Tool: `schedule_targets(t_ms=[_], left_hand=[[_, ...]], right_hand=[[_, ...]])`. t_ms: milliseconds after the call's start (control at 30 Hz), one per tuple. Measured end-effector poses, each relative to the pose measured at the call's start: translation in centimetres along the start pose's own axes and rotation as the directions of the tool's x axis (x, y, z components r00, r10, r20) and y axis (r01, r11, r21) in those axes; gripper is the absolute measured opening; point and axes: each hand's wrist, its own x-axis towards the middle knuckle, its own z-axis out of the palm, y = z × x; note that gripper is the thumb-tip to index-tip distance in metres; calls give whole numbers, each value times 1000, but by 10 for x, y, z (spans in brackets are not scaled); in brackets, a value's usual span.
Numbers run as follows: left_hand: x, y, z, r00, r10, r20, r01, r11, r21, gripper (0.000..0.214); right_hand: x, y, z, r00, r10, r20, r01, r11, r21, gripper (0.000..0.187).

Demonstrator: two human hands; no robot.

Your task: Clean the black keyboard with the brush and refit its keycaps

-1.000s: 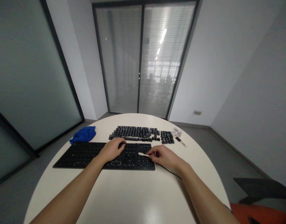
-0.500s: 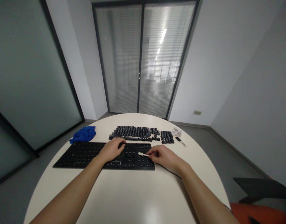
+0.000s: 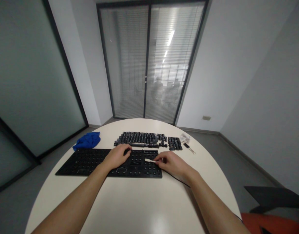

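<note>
A: ok, what's going on at this table [image 3: 130, 204]?

B: Nearest thing on it is the board [image 3: 91, 159], left of middle, no caps on most of it. Left hand [image 3: 117, 156] lies across its middle, loosely bent, nothing in it that I can see. Right hand [image 3: 172, 162] is at the right end, pinching a swab [image 3: 149, 160], tip pointing left. Black cable [image 3: 176, 178] runs out under that wrist.

A: so which step is this?

B: I'd call it swab work on the right end. Can't tell if the tip touches or sits just above, tbh.

A: and the next move calls for?

B: Imo a light pinch, tip low between the switches, left hand steadying the board.

A: anything farther out?

B: Blue cloth [image 3: 88, 140] just past the far left corner. On the right, pale sticks [image 3: 192, 150] with something dark at one end. The caps [image 3: 139, 139] sit in rows on the far side, and a crumpled whitish thing [image 3: 185, 137] is just right of them.
</note>
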Motion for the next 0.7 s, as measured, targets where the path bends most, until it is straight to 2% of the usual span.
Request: schedule_targets(t_ms=[400,700], left_hand=[[0,1,0,1000,-2,-1,2,1000,-7,22],[1,1,0,1000,-4,5,4,1000,-15,22]], right_hand=[[1,1,-1,999,4,-48,-6,999,-35,23],[5,7,-1,991,-60,-115,49,994,-96,22]])
